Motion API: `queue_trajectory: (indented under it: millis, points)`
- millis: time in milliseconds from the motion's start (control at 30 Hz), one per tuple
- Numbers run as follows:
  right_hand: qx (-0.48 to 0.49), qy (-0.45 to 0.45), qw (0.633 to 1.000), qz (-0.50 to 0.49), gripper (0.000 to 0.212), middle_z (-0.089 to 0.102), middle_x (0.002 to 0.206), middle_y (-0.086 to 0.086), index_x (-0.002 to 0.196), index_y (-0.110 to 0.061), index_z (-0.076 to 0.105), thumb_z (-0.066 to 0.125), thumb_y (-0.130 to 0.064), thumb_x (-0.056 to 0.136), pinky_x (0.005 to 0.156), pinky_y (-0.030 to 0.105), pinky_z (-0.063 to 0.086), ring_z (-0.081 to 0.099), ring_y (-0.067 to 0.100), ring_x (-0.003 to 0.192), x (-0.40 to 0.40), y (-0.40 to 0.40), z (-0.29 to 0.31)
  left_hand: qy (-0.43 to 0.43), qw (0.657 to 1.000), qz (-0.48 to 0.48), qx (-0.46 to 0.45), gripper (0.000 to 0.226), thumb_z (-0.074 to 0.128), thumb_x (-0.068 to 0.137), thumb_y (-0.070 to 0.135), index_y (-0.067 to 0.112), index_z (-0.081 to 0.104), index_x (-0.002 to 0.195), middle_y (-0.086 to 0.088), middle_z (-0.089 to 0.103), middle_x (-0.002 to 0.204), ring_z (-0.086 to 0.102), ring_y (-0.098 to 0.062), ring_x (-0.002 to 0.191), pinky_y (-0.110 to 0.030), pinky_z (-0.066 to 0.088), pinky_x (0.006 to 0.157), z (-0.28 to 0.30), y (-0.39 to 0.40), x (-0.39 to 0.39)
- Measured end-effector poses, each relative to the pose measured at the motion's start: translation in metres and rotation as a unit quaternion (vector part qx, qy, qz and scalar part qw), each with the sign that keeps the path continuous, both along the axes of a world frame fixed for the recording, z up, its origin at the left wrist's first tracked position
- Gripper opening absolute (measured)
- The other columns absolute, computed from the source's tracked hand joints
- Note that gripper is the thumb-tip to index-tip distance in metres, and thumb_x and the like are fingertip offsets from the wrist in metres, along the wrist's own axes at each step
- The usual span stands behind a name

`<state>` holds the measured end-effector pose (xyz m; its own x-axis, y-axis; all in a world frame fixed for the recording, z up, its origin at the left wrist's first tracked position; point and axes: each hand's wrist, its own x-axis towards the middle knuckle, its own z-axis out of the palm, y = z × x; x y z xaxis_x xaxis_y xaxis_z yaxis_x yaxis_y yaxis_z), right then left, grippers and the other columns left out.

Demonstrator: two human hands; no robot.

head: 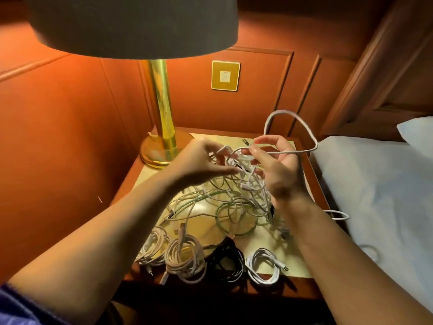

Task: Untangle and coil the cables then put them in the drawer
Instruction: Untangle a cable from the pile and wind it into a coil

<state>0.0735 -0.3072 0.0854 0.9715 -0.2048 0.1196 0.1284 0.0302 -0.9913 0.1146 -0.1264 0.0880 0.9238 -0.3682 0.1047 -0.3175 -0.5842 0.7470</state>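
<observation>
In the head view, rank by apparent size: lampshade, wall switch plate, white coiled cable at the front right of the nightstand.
1. lampshade, by far the largest, though nearest the camera.
2 and 3. white coiled cable and wall switch plate look alike; not ranked.

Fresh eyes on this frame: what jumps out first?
The tangled heap of pale cables in the middle of the nightstand, with the left hand and right hand raised over it; the right hand pinches a white cable that loops up toward the wall. Next, the brass lamp glowing at back left, its shade filling the top of the view. Then four finished coils lined along the near edge.
</observation>
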Motion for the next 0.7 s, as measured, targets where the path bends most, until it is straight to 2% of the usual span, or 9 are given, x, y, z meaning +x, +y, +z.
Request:
queue_trajectory:
  millis: [33, 133, 200, 267, 333, 400, 467, 600, 700]
  points:
    - [0.013, 0.005, 1.000, 0.004, 0.009, 0.080, 0.094, 0.003, 0.102, -0.023, 0.066, 0.069, -0.016, 0.098, 0.072, 0.028, 0.050, 0.070, 0.011, 0.081, 0.000, 0.001, 0.000, -0.028, 0.999, 0.020, -0.001, 0.023, 0.082, 0.082, 0.039, 0.027, 0.079, 0.101, 0.014, 0.074, 0.092, 0.066, 0.000, 0.085, -0.024, 0.055, 0.072, -0.006, -0.001, 0.003]
    - [0.023, 0.011, 1.000, -0.006, 0.010, 0.079, 0.097, 0.003, 0.101, -0.022, 0.063, 0.070, -0.028, 0.098, 0.076, 0.029, 0.050, 0.065, 0.012, 0.084, -0.002, 0.005, -0.001, -0.056, 0.994, 0.047, -0.084, 0.017, 0.078, 0.087, 0.038, 0.022, 0.082, 0.086, 0.010, 0.073, 0.084, 0.065, -0.007, 0.079, -0.029, 0.048, 0.068, -0.015, -0.001, 0.010]
    - [-0.002, -0.008, 1.000, 0.002, 0.023, 0.077, 0.095, -0.002, 0.101, -0.019, 0.066, 0.073, -0.039, 0.095, 0.075, 0.023, 0.054, 0.068, 0.006, 0.085, -0.004, 0.007, -0.004, -0.053, 0.990, 0.048, -0.123, 0.019, 0.077, 0.089, 0.035, 0.018, 0.081, 0.082, 0.005, 0.071, 0.084, 0.064, -0.009, 0.081, -0.031, 0.050, 0.068, -0.015, -0.001, 0.010]
    - [-0.065, -0.010, 0.998, 0.021, 0.024, 0.076, 0.098, -0.009, 0.102, -0.024, 0.071, 0.075, -0.045, 0.091, 0.074, 0.028, 0.060, 0.070, 0.003, 0.093, -0.004, 0.009, -0.009, -0.033, 0.982, 0.055, -0.178, 0.017, 0.077, 0.090, 0.029, 0.014, 0.080, 0.082, 0.000, 0.072, 0.085, 0.066, -0.011, 0.081, -0.032, 0.052, 0.070, -0.010, -0.003, 0.009]
    - [-0.170, -0.008, 0.985, 0.009, 0.018, 0.073, 0.102, -0.014, 0.105, -0.030, 0.073, 0.074, -0.042, 0.092, 0.077, 0.034, 0.062, 0.068, 0.002, 0.098, -0.004, 0.009, -0.016, -0.009, 0.972, 0.064, -0.226, 0.018, 0.079, 0.087, 0.029, 0.011, 0.080, 0.085, -0.003, 0.076, 0.081, 0.069, -0.014, 0.078, -0.034, 0.054, 0.071, -0.007, -0.004, 0.007]
    - [-0.240, -0.018, 0.971, -0.009, 0.013, 0.071, 0.100, -0.019, 0.105, -0.032, 0.073, 0.071, -0.039, 0.093, 0.078, 0.033, 0.061, 0.065, -0.001, 0.094, -0.003, 0.011, -0.018, -0.004, 0.968, 0.070, -0.242, 0.016, 0.081, 0.085, 0.028, 0.012, 0.081, 0.085, -0.002, 0.077, 0.079, 0.069, -0.012, 0.074, -0.029, 0.053, 0.067, -0.006, -0.006, 0.005]
    - [-0.250, -0.028, 0.968, 0.000, 0.011, 0.069, 0.101, -0.018, 0.104, -0.036, 0.073, 0.071, -0.038, 0.093, 0.076, 0.032, 0.059, 0.064, 0.000, 0.094, -0.001, 0.012, -0.015, -0.001, 0.959, 0.076, -0.272, 0.012, 0.082, 0.085, 0.024, 0.013, 0.081, 0.084, -0.002, 0.078, 0.078, 0.070, -0.011, 0.074, -0.025, 0.053, 0.068, -0.006, -0.008, 0.005]
    - [-0.242, -0.009, 0.969, 0.053, 0.026, 0.063, 0.117, -0.005, 0.114, -0.044, 0.068, 0.072, -0.030, 0.092, 0.080, 0.030, 0.057, 0.061, 0.008, 0.104, 0.001, 0.010, -0.011, 0.021, 0.934, 0.085, -0.345, 0.013, 0.082, 0.085, 0.017, 0.005, 0.078, 0.086, -0.008, 0.078, 0.081, 0.073, -0.015, 0.079, -0.021, 0.055, 0.074, -0.001, -0.010, 0.003]
    - [-0.266, -0.017, 0.962, 0.066, 0.020, 0.060, 0.121, -0.003, 0.109, -0.041, 0.070, 0.068, -0.028, 0.094, 0.075, 0.023, 0.051, 0.060, 0.012, 0.109, 0.000, 0.010, -0.009, 0.008, 0.926, 0.100, -0.364, 0.015, 0.081, 0.085, 0.018, 0.004, 0.077, 0.086, -0.007, 0.077, 0.079, 0.072, -0.014, 0.079, -0.022, 0.054, 0.076, 0.003, -0.009, 0.003]
